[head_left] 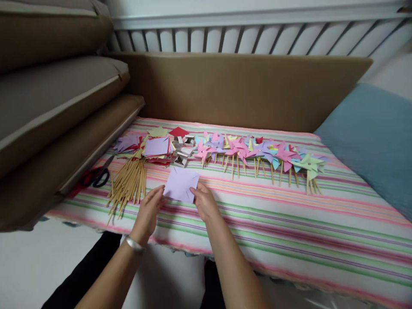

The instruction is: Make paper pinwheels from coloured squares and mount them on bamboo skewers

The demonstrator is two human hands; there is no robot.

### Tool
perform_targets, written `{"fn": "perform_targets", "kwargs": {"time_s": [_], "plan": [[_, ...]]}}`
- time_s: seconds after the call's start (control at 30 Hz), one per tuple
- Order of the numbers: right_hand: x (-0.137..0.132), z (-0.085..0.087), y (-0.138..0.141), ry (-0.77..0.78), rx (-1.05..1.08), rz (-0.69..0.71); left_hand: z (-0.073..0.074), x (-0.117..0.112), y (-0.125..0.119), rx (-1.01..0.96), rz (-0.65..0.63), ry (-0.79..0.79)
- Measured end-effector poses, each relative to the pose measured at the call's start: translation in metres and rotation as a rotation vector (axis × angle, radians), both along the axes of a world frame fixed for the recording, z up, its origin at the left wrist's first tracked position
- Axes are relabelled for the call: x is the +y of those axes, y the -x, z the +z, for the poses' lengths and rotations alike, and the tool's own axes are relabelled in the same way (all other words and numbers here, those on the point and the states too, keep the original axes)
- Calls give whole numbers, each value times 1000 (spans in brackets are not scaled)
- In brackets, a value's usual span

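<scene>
See stacked cushions (64, 83) cut off left of the gripped sheet (180, 184). Can't identify contents of the small boxes (180, 160) just beyond.

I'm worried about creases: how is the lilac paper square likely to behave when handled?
The lilac paper square looks thin, so probably light. It looks nearly flat, suggesting some stiffness. Being cut near its corners, it may tear there.

Striped cloth (289, 223), pinwheels (237, 147), wooden sticks (128, 182), stacked paper squares (156, 146), scissors (104, 168)

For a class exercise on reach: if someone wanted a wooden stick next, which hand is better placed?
Probably the left hand: it is nearer the wooden sticks, while the right hand, gripping the purple paper, is farther off.
</scene>
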State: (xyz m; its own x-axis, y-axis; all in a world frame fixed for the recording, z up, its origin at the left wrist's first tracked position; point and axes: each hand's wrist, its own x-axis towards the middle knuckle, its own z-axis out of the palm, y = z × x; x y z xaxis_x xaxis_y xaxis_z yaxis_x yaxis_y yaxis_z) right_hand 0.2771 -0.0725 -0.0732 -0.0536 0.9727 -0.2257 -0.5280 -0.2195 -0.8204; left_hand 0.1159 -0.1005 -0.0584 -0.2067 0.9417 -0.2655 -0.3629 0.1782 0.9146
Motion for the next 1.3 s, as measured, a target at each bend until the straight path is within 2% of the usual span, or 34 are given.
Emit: {"fn": "perform_targets", "kwargs": {"time_s": [0.1,0.23,0.3,0.37,0.43,0.47,0.53,0.63,0.7,0.8,0.9,1.0,1.07,1.13,1.3], "plan": [[-5,5,3,-13,2,47,3,9,2,-293,-156,153],[-6,5,6,-51,-58,68,-2,9,-6,-411,-189,182],[-5,2,6,-79,-124,41,-8,6,-9,-415,-121,172],[-3,0,4,-126,-244,-44,-10,3,-11,-319,54,118],[-4,-1,3,-192,-473,-166,-8,0,-14,-195,198,35],[-5,0,2,-237,-610,-216,-4,-2,-17,-162,206,3],[-9,1,4,-358,-837,-270,5,-8,-27,-201,79,-16],[-19,5,14,-565,-974,-256,17,-17,-47,-372,-84,-41],[-25,7,24,-657,-1037,-221,18,-18,-58,-443,-74,-50],[-31,10,35,-738,-1135,-116,14,-13,-60,-491,34,26],[-32,12,35,-836,-1104,-14,9,-3,-47,-558,191,135],[-26,12,24,-817,-982,-135,10,6,-30,-583,289,164],[-21,11,14,-724,-933,-248,12,9,-20,-582,261,176],[-17,9,6,-663,-926,-284,15,11,-12,-582,224,209],[-19,2,2,-723,-967,-171,22,14,-4,-574,182,239]]}}
